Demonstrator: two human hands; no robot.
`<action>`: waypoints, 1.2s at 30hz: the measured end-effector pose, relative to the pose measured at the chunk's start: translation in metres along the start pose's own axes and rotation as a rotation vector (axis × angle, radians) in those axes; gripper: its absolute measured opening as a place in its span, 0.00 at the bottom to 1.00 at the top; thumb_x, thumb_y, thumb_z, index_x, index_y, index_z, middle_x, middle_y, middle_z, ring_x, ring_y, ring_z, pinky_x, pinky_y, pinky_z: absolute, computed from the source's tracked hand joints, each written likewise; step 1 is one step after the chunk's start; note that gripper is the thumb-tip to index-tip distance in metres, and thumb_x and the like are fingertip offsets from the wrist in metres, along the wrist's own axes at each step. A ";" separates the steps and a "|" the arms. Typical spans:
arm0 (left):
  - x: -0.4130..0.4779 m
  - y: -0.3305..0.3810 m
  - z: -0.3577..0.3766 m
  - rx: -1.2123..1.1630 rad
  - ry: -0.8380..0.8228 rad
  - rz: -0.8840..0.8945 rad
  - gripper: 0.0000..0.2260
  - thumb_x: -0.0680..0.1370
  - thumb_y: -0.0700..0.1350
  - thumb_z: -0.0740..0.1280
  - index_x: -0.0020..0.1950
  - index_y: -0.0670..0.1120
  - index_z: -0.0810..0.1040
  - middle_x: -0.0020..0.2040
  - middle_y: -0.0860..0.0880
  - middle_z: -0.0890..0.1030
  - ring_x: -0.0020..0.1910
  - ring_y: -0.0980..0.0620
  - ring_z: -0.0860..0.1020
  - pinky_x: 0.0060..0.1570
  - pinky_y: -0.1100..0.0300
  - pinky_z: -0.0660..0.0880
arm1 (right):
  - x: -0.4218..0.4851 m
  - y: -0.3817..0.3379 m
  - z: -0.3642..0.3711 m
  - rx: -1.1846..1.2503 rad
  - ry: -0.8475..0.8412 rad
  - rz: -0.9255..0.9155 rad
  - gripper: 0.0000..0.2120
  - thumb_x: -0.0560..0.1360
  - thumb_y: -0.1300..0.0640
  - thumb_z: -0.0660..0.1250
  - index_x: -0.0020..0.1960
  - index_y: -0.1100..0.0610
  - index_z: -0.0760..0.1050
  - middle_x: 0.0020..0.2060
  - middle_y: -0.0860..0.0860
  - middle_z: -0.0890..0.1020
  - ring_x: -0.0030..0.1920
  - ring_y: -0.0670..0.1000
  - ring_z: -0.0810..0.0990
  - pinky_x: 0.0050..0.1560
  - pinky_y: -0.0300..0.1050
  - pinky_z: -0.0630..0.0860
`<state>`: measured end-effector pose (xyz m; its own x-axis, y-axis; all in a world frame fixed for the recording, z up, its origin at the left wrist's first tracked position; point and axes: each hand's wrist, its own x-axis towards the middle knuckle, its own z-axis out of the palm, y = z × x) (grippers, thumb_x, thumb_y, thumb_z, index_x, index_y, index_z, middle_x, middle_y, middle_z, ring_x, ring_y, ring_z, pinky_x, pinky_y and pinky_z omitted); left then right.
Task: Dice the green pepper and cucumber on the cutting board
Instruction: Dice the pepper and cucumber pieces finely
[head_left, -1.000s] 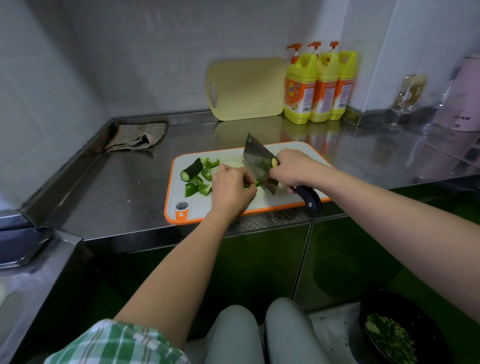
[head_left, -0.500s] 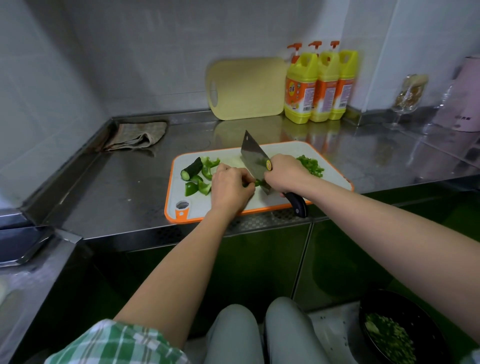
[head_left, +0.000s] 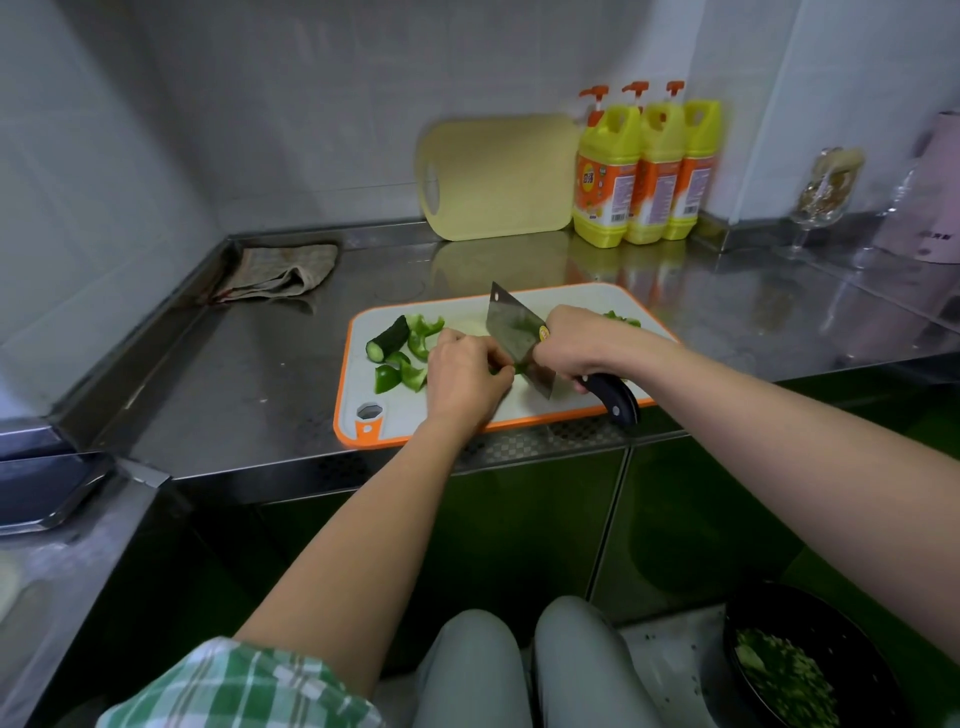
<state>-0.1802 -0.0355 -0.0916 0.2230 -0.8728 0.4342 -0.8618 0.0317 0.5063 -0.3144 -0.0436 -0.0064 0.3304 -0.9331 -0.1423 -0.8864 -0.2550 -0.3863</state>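
In the head view, a white plastic cutting board with an orange rim (head_left: 358, 384) lies on the stainless steel counter (head_left: 249, 374), close to its front edge, probably so both arms can reach it.

The right hand (head_left: 576, 343) is clenched round the black handle (head_left: 615, 397) of a broad steel cleaver (head_left: 511, 332). It grips high, right by the blade, which gives better control for short chops. The blade stands nearly upright with its edge down on the board.

The left hand (head_left: 467, 371) sits just beside the flat of the blade. Its fingers are curled and pin a thin strip of green pepper (head_left: 506, 369) against the board. Tucked tips like these guide the cut and stay out from under the edge.

The uncut stock waits on the left half of the board: a short dark-green cucumber piece (head_left: 387, 340) and several large green pepper chunks (head_left: 410, 364), touching one another. A small heap of diced green bits (head_left: 621, 318) shows behind the right hand, so finished pieces seem to be moved rightward. The job looks partly done.

A black round bowl (head_left: 852, 629) low on the right holds more chopped greens. A pale yellow spare board (head_left: 498, 176) leans on the tiled wall next to three yellow detergent pump bottles (head_left: 649, 171), and a grey cloth (head_left: 280, 267) lies crumpled at the counter's back left.
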 end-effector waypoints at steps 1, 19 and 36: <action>0.000 0.000 0.000 0.001 -0.001 0.000 0.02 0.72 0.46 0.72 0.43 0.50 0.85 0.41 0.49 0.82 0.54 0.48 0.71 0.47 0.59 0.66 | 0.003 0.001 0.004 -0.004 0.020 0.001 0.09 0.75 0.65 0.56 0.37 0.63 0.69 0.26 0.58 0.75 0.24 0.54 0.74 0.26 0.39 0.70; 0.002 -0.003 0.003 -0.019 -0.007 -0.032 0.01 0.72 0.48 0.73 0.42 0.53 0.83 0.46 0.48 0.78 0.54 0.51 0.69 0.48 0.62 0.64 | 0.003 0.002 -0.002 0.006 -0.025 0.002 0.07 0.73 0.67 0.56 0.40 0.65 0.72 0.30 0.61 0.77 0.26 0.56 0.75 0.30 0.41 0.72; -0.002 0.001 -0.005 0.142 0.030 0.099 0.08 0.73 0.50 0.70 0.51 0.53 0.83 0.44 0.53 0.83 0.55 0.47 0.69 0.52 0.53 0.67 | 0.027 0.013 0.013 0.121 0.177 -0.021 0.06 0.75 0.62 0.59 0.39 0.60 0.69 0.30 0.58 0.77 0.28 0.58 0.80 0.30 0.46 0.77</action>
<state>-0.1797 -0.0315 -0.0881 0.1455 -0.8536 0.5001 -0.9355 0.0459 0.3504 -0.3129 -0.0686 -0.0272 0.2772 -0.9605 0.0253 -0.8310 -0.2529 -0.4954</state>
